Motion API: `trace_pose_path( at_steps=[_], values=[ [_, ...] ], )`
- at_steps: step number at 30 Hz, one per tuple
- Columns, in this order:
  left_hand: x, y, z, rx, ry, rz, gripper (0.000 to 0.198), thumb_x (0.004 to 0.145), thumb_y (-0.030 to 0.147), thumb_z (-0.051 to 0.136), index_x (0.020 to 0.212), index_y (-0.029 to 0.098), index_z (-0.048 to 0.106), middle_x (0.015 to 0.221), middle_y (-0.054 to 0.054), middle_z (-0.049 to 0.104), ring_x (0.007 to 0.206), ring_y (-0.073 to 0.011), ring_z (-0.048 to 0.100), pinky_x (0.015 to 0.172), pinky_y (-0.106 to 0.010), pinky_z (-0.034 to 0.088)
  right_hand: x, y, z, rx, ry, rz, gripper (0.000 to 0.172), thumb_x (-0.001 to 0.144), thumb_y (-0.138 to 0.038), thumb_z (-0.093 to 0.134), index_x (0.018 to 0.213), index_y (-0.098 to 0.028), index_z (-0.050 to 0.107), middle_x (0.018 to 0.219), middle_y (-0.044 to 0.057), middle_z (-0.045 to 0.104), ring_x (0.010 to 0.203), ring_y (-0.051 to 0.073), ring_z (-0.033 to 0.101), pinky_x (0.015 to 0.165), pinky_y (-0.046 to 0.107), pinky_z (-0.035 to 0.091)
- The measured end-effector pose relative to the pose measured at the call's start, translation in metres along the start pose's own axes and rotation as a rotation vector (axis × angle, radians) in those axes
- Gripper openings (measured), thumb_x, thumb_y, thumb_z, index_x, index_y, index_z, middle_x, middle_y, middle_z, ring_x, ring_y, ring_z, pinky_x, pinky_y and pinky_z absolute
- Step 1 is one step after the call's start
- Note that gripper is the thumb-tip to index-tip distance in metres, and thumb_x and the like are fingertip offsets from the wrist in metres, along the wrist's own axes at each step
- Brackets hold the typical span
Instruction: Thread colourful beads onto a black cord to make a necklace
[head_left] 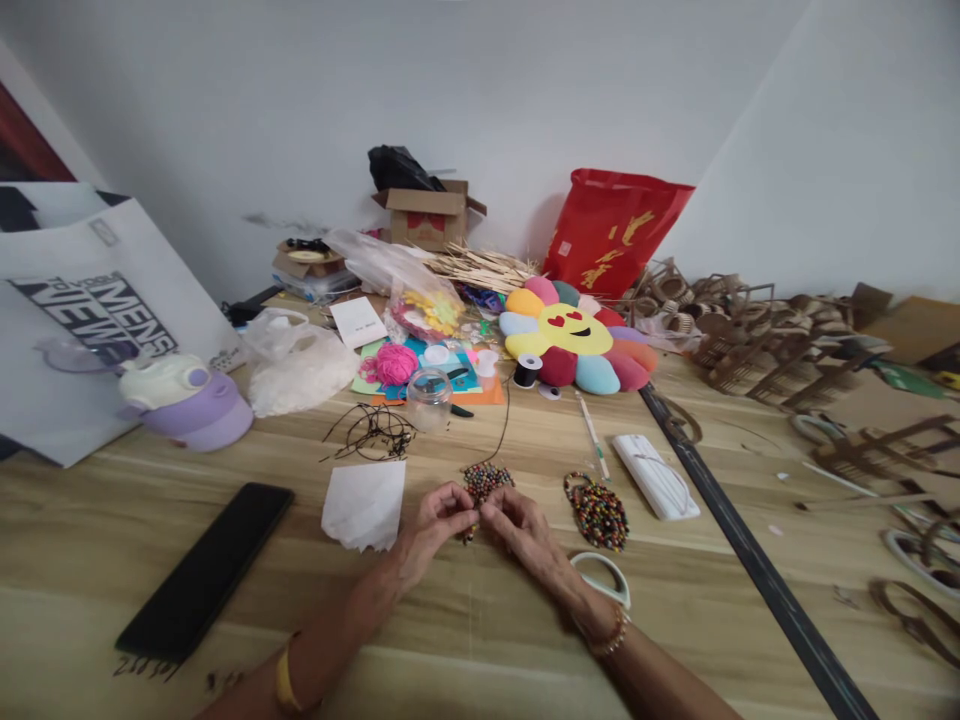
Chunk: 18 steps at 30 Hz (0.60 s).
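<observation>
My left hand (442, 520) and my right hand (517, 525) meet over the wooden table, fingertips pinched close together. Between and just behind them lies a cluster of small multicoloured beads (487, 480), with a few showing below my fingers. A thin black cord (504, 430) runs from the beads back to a black spool (527, 371). What exactly each pinch grips is too small to make out. To the right sits a coiled heap of strung beads (600, 512), near a roll of white tape (602, 578). A torn white paper (365, 505) lies left of my left hand.
Loose black cords (375, 432) and a clear jar (429, 400) stand behind the paper. A black phone-like slab (206, 570) lies left; a white power bank (655, 476) and pen (592, 435) lie right. A flower cushion (581, 340) and small woven baskets (757, 350) are farther back.
</observation>
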<state>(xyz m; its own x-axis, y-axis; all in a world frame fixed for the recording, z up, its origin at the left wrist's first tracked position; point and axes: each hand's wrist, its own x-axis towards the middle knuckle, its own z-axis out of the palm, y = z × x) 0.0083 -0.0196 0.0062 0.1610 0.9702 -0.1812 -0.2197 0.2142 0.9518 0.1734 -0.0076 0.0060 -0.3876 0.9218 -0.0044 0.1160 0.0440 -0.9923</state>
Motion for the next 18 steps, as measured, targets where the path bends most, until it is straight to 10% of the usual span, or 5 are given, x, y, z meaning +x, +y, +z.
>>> trace_pose_path(
  at_steps=[18],
  values=[
    [0.0058, -0.0062, -0.0024, -0.004, -0.094, -0.044, 0.032, 0.062, 0.04, 0.077, 0.069, 0.013, 0.061, 0.061, 0.001, 0.059, 0.057, -0.0112, 0.052, 0.058, -0.024, 0.04, 0.0018, 0.0038, 0.0011, 0.18, -0.033, 0.102, 0.046, 0.075, -0.062, 0.06, 0.068, -0.017, 0.049, 0.051, -0.005, 0.048, 0.042, 0.006, 0.038, 0.039, 0.018, 0.031]
  ],
)
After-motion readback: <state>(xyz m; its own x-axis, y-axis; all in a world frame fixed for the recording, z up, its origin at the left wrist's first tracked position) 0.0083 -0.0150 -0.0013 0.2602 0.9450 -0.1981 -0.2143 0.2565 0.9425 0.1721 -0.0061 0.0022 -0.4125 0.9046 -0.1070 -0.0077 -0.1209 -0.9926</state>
